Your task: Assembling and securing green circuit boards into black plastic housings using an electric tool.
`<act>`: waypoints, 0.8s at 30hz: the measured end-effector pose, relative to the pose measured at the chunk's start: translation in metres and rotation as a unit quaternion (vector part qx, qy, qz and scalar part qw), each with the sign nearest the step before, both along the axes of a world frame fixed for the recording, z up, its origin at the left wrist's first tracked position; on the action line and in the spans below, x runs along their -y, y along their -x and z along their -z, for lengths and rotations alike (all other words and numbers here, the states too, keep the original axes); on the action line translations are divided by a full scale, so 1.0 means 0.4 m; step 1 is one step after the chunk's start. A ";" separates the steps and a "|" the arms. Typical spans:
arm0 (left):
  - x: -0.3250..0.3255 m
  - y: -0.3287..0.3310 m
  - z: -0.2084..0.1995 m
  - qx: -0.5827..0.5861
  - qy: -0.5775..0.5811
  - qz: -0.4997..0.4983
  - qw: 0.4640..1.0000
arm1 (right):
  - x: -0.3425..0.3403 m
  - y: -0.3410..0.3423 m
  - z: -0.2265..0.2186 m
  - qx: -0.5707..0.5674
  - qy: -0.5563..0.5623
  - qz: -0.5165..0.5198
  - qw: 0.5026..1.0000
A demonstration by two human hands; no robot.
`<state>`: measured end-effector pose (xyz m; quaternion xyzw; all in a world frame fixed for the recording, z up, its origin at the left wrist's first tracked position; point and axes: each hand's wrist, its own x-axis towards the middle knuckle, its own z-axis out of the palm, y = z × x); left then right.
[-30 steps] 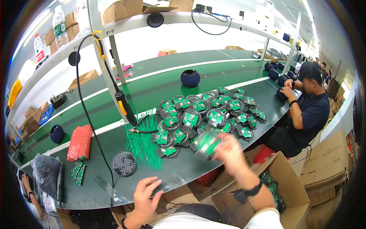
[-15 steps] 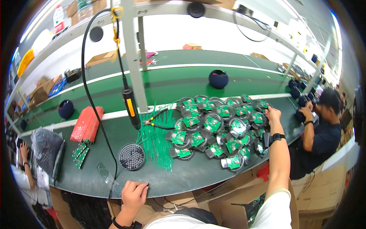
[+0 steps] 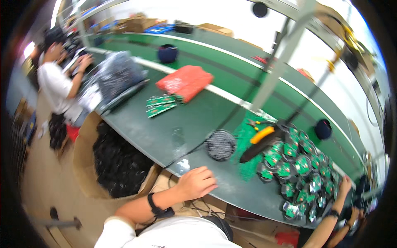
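My left hand is held at the table's front edge, fingers curled in, with nothing visible in it. At the far right, my right hand reaches to the outer side of a pile of round black housings with green circuit boards. It is small and smeared, so its fingers do not show clearly. A black and orange electric screwdriver hangs above the pile's left part. Near it, cutters lie on thin green strips. A round dark dish sits between the strips and my left hand.
Left on the table are a red bubble-wrap bag, loose green boards and a dark plastic-wrapped bundle. A carton of black parts stands below the edge. A co-worker is at far left; round dark units sit on the green belt.
The view has swung to the left and tilted, so the pile and screwdriver appear farther right. The carton and left co-worker now show more fully. My right hand still reaches to the pile's far side.
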<state>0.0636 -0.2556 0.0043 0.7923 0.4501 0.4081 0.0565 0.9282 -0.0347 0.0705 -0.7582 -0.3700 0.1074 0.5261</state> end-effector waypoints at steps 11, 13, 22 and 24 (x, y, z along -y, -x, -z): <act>-0.009 0.224 -0.074 0.202 0.098 0.010 0.974 | 0.434 1.077 -0.118 -0.049 -0.038 -0.337 0.939; -0.056 0.343 -0.096 0.196 0.054 -0.124 0.971 | 0.489 1.201 -0.094 -0.044 -0.003 -0.379 0.924; -0.240 0.617 -0.053 -0.134 0.102 -0.333 0.928 | 0.541 1.506 0.172 -0.016 0.061 -0.387 0.920; -0.252 0.643 -0.030 -0.058 0.089 -0.319 0.942 | 0.543 1.520 0.200 0.088 0.003 -0.356 0.930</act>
